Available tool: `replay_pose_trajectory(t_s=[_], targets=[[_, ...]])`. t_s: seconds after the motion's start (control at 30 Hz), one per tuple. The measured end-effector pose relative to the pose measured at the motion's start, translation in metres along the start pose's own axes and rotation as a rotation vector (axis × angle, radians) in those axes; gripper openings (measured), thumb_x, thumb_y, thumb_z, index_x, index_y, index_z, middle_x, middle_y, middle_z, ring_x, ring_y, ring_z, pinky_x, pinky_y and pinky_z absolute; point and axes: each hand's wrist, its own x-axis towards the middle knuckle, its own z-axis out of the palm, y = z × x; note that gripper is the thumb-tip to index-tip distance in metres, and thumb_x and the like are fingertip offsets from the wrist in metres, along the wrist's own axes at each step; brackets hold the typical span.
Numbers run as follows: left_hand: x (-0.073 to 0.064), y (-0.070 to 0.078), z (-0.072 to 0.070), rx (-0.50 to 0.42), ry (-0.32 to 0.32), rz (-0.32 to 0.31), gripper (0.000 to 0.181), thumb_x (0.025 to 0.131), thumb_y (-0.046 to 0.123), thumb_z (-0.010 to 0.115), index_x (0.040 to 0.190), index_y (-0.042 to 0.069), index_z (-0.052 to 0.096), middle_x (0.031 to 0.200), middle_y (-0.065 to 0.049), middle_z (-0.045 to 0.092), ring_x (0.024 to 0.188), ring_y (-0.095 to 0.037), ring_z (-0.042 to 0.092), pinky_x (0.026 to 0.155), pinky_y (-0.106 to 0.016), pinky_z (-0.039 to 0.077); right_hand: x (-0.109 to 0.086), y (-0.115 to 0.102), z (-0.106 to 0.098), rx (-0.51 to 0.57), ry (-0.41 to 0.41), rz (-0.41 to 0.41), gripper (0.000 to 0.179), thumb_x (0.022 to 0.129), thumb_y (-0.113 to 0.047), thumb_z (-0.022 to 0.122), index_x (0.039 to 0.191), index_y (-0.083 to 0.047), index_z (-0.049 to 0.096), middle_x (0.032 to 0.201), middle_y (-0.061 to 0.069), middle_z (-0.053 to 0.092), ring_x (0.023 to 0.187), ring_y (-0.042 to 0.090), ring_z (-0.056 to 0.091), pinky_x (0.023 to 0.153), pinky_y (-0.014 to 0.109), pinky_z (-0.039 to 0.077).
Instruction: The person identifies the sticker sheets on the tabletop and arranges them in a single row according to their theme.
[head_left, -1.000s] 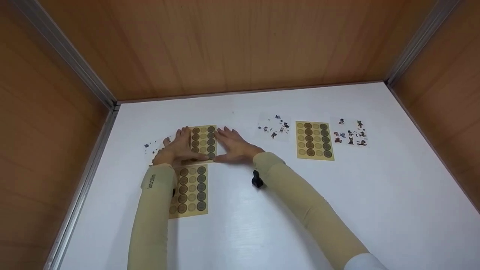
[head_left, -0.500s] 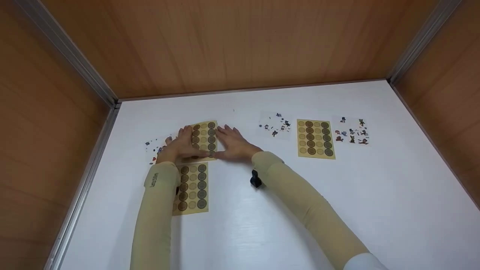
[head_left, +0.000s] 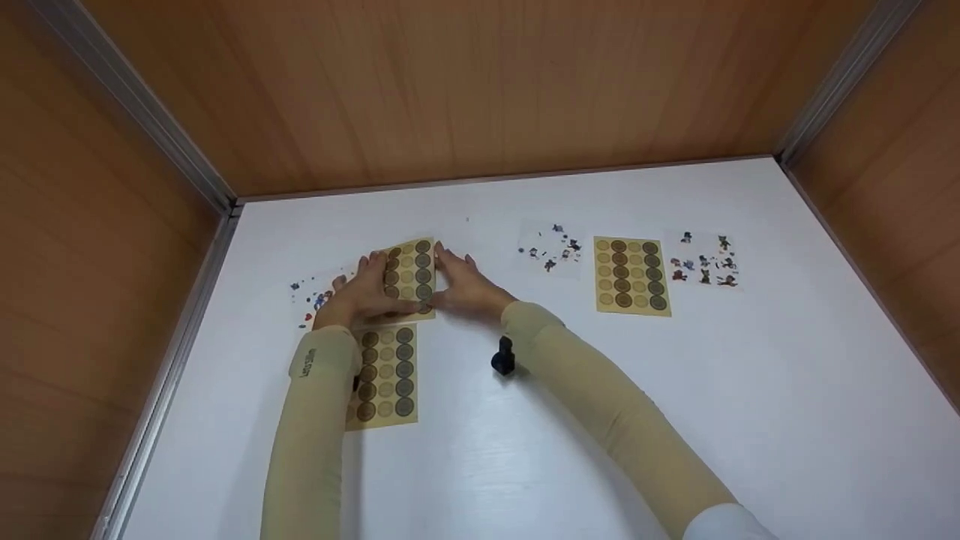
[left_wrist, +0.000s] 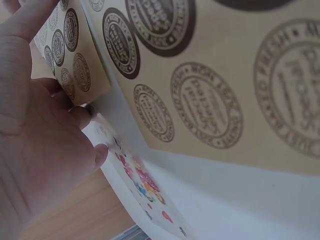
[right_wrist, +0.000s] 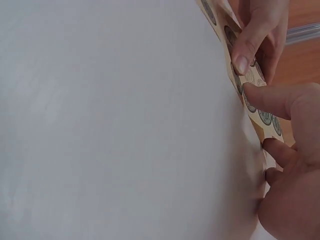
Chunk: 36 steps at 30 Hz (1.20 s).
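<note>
Both hands are at a tan sheet of round brown and pale stickers (head_left: 409, 266). My left hand (head_left: 360, 295) holds its left and lower part, the thumb lying across the lower edge. My right hand (head_left: 472, 291) pinches the lower right edge; in the right wrist view its thumb is on top and its fingers are at the edge, and the sheet stands bent and tilted. The two thumbs almost meet there. Below lies a second tan sticker sheet (head_left: 386, 375), partly covered by the left forearm. A clear sheet of small colourful stickers (left_wrist: 142, 182) lies left of the left hand.
On the right of the white table (head_left: 480, 465) lie another tan sticker sheet (head_left: 632, 277) and two clear sheets with small figure stickers, one clear sheet (head_left: 551, 251) left of it and one clear sheet (head_left: 703, 262) right of it. Wooden walls (head_left: 480, 90) enclose the table.
The right hand's fingers have drawn in from lying spread beside the sheet to pinching its edge. The sheet's top has shifted slightly upward and tilted. The left hand has barely moved.
</note>
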Motion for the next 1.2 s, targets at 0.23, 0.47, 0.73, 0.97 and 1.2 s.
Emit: replay_pose_trajectory(t_s=[0.23,0.47,0.73,0.97,1.2], targets=[[0.003,0.000,0.002,-0.009,-0.016,-0.014,0.135,0.072,0.070,0.079,0.164,0.010,-0.001,0.169,-0.019,-0.007,0.154,-0.035,-0.011,0.118,-0.064,-0.013,0.007,-0.002,-0.003,0.409,-0.001,0.059,0.098,0.091,-0.009,0.075,0.162,-0.003,0.007,0.149,0.004,0.054,0.136,0.016,0.049,0.123,0.030,0.022],[0.005,0.002,0.002,-0.018,-0.029,-0.027,0.140,0.072,0.070,0.079,0.163,0.008,-0.008,0.168,-0.019,-0.012,0.153,-0.035,-0.016,0.119,-0.061,-0.016,0.012,-0.004,-0.001,0.585,0.069,0.033,0.069,0.097,0.001,0.063,0.157,0.001,0.030,0.146,0.014,0.055,0.130,0.023,0.056,0.108,0.025,0.044],[0.006,0.006,0.009,-0.017,0.005,-0.031,0.146,0.070,0.071,0.080,0.160,0.007,-0.015,0.167,-0.022,-0.013,0.153,-0.036,-0.017,0.119,-0.060,-0.016,0.016,-0.006,0.004,0.785,0.156,0.051,0.059,0.094,0.012,0.058,0.150,0.001,0.043,0.138,0.018,0.059,0.123,0.026,0.060,0.100,0.027,0.051],[0.009,0.012,0.014,0.017,0.033,0.007,0.148,0.070,0.075,0.077,0.159,0.007,-0.020,0.168,-0.021,-0.010,0.154,-0.033,-0.014,0.119,-0.060,-0.016,0.013,-0.005,0.003,0.922,0.148,0.126,0.056,0.098,0.006,0.054,0.151,-0.008,0.043,0.134,0.014,0.064,0.112,0.025,0.065,0.094,0.036,0.056],[0.011,0.014,0.015,0.020,0.064,0.045,0.149,0.068,0.079,0.075,0.159,0.010,-0.022,0.168,-0.020,-0.008,0.154,-0.034,-0.012,0.120,-0.060,-0.013,0.010,-0.004,-0.002,0.983,0.160,0.129,0.054,0.099,0.005,0.054,0.152,-0.007,0.045,0.134,0.013,0.064,0.112,0.026,0.067,0.094,0.040,0.057]])
